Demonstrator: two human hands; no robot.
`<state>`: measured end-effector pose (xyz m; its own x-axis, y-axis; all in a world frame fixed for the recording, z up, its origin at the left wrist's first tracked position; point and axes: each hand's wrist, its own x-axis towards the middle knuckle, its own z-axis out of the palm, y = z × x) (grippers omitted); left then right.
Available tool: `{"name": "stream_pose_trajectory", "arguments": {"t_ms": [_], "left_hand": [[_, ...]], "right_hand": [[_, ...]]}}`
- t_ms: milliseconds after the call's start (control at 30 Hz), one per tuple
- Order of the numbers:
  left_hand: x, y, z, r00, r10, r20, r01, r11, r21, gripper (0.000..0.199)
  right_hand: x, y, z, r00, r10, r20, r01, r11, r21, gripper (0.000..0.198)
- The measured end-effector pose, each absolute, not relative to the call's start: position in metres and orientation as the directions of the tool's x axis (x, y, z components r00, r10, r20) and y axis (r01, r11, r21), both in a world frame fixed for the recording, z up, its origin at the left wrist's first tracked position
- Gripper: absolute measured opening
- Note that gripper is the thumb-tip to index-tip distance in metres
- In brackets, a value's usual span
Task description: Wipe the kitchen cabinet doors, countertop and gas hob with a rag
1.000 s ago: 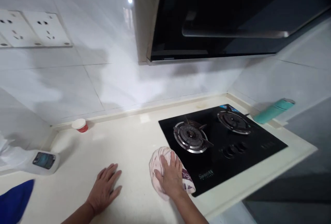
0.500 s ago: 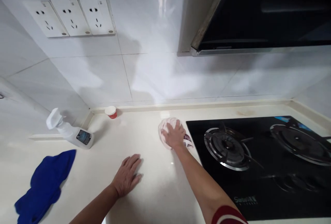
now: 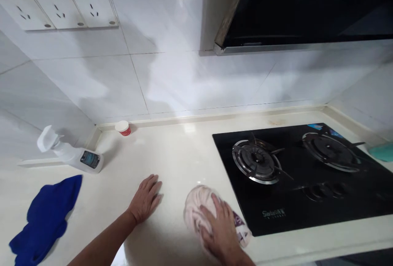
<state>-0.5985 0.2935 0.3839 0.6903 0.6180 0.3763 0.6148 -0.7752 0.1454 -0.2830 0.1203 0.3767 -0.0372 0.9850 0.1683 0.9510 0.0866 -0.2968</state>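
Bunched pink cloth (image 3: pixel 196 205) on the bench (image 3: pixel 172 151), under our right hand (image 3: pixel 221 226), its printed end at the near-left corner of the black cooktop (image 3: pixel 294 202); touching or overlapping, we cannot tell. Right fingers spread over the cloth; whether they also pinch folds beneath, hidden from us. Left hand (image 3: pixel 145 198) palm down on the bench, fingers extended, apart from the cloth. For a good wipe, we'd judge: press evenly, overlap strokes, tuck the loose end in, ease off beside the cooktop edge
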Motion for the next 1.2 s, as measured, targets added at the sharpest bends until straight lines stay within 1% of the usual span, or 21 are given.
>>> {"name": "stream_pose_trajectory", "arguments": {"t_ms": [100, 167, 233, 300, 367, 433, 500, 533, 567, 600, 633, 700, 767, 800, 867, 967, 1067, 1133, 1200], "left_hand": [[-0.598, 0.294, 0.383, 0.687, 0.625, 0.372, 0.623, -0.769, 0.143, 0.043], [-0.598, 0.295, 0.384, 0.687, 0.624, 0.372, 0.624, -0.769, 0.137, 0.041], [-0.598, 0.297, 0.385, 0.691, 0.620, 0.373, 0.622, -0.772, 0.130, 0.040], [-0.598, 0.298, 0.387, 0.698, 0.609, 0.377, 0.615, -0.779, 0.121, 0.041], [-0.599, 0.300, 0.388, 0.705, 0.595, 0.385, 0.606, -0.788, 0.109, 0.042], [-0.600, 0.303, 0.388, 0.717, 0.571, 0.401, 0.588, -0.804, 0.093, 0.042], [-0.601, 0.305, 0.387, 0.733, 0.542, 0.410, 0.568, -0.820, 0.069, 0.045], [-0.601, 0.306, 0.387, 0.737, 0.536, 0.411, 0.566, -0.822, 0.056, 0.046], [-0.601, 0.307, 0.386, 0.737, 0.538, 0.410, 0.572, -0.819, 0.046, 0.047], [-0.601, 0.307, 0.386, 0.731, 0.547, 0.409, 0.584, -0.811, 0.041, 0.046], [-0.600, 0.308, 0.386, 0.722, 0.559, 0.409, 0.598, -0.801, 0.039, 0.045], [-0.599, 0.308, 0.387, 0.706, 0.575, 0.414, 0.614, -0.788, 0.047, 0.042], [-0.598, 0.309, 0.387, 0.704, 0.572, 0.422, 0.608, -0.792, 0.058, 0.042], [-0.598, 0.309, 0.386, 0.705, 0.567, 0.426, 0.603, -0.796, 0.062, 0.042], [-0.598, 0.311, 0.385, 0.706, 0.562, 0.430, 0.595, -0.801, 0.070, 0.041], [-0.599, 0.313, 0.382, 0.704, 0.577, 0.415, 0.602, -0.794, 0.085, 0.042], [-0.600, 0.314, 0.381, 0.702, 0.582, 0.410, 0.605, -0.791, 0.088, 0.042], [-0.600, 0.315, 0.382, 0.709, 0.572, 0.413, 0.600, -0.797, 0.074, 0.042], [-0.599, 0.315, 0.382, 0.716, 0.563, 0.413, 0.597, -0.801, 0.057, 0.041]], "right_hand": [[-0.259, 0.176, 0.396, 0.088, 0.987, 0.133, 0.956, -0.046, -0.290, 0.046], [-0.263, 0.226, 0.411, 0.184, 0.977, 0.103, 0.942, -0.145, -0.301, 0.046], [-0.279, 0.267, 0.425, 0.284, 0.958, 0.043, 0.910, -0.255, -0.328, 0.050], [-0.303, 0.284, 0.435, 0.295, 0.954, -0.042, 0.883, -0.290, -0.369, 0.059], [-0.331, 0.274, 0.437, 0.178, 0.980, -0.085, 0.884, -0.197, -0.424, 0.065], [-0.356, 0.245, 0.433, 0.000, 0.999, -0.050, 0.881, -0.024, -0.473, 0.063], [-0.369, 0.215, 0.426, -0.139, 0.990, 0.011, 0.861, 0.126, -0.493, 0.059], [-0.368, 0.206, 0.423, -0.175, 0.984, 0.027, 0.853, 0.165, -0.495, 0.058], [-0.363, 0.203, 0.421, -0.180, 0.983, 0.031, 0.854, 0.172, -0.492, 0.056], [-0.354, 0.207, 0.421, -0.153, 0.988, 0.024, 0.864, 0.146, -0.483, 0.055], [-0.340, 0.216, 0.423, -0.091, 0.996, 0.012, 0.879, 0.086, -0.468, 0.053], [-0.307, 0.247, 0.431, 0.106, 0.994, -0.021, 0.900, -0.105, -0.423, 0.052], [-0.276, 0.277, 0.439, 0.277, 0.960, -0.048, 0.884, -0.274, -0.380, 0.054], [-0.264, 0.287, 0.442, 0.323, 0.945, -0.058, 0.874, -0.321, -0.365, 0.055], [-0.252, 0.290, 0.444, 0.349, 0.935, -0.069, 0.870, -0.351, -0.347, 0.056], [-0.255, 0.251, 0.438, 0.378, 0.926, -0.028, 0.873, -0.366, -0.322, 0.054], [-0.262, 0.176, 0.429, 0.410, 0.912, 0.018, 0.871, -0.386, -0.305, 0.052], [-0.262, 0.120, 0.421, 0.408, 0.913, 0.021, 0.867, -0.380, -0.321, 0.051], [-0.258, 0.065, 0.411, 0.416, 0.909, 0.026, 0.850, -0.379, -0.365, 0.048]]}}
